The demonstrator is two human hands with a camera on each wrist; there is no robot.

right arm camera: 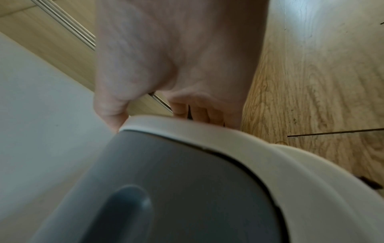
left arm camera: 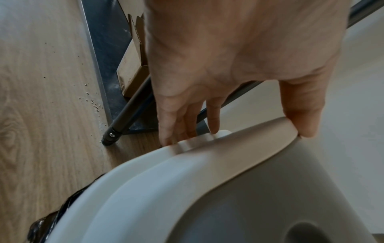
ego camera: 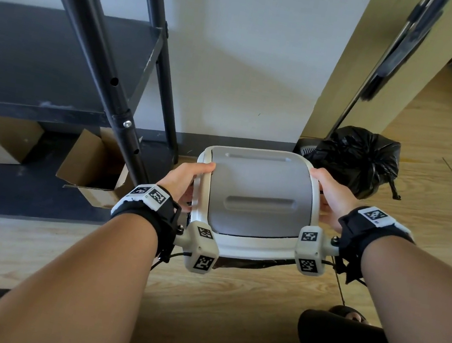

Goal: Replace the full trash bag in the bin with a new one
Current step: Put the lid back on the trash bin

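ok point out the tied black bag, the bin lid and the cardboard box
tied black bag [ego camera: 355,158]: head view, on the bulging middle of the bag.
bin lid [ego camera: 259,195]: head view, on its grey swing flap.
cardboard box [ego camera: 87,161]: head view, on its open flap.

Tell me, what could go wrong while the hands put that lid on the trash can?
1. Black liner sticks out under the lid frame at the front. Pressing down might pinch or tear it, or leave the lid crooked.
2. The left hand and right hand wrap fingers under the frame's edges, so they might get squeezed as it seats.
3. The tied full bag sits right beside the bin and could get bumped over.
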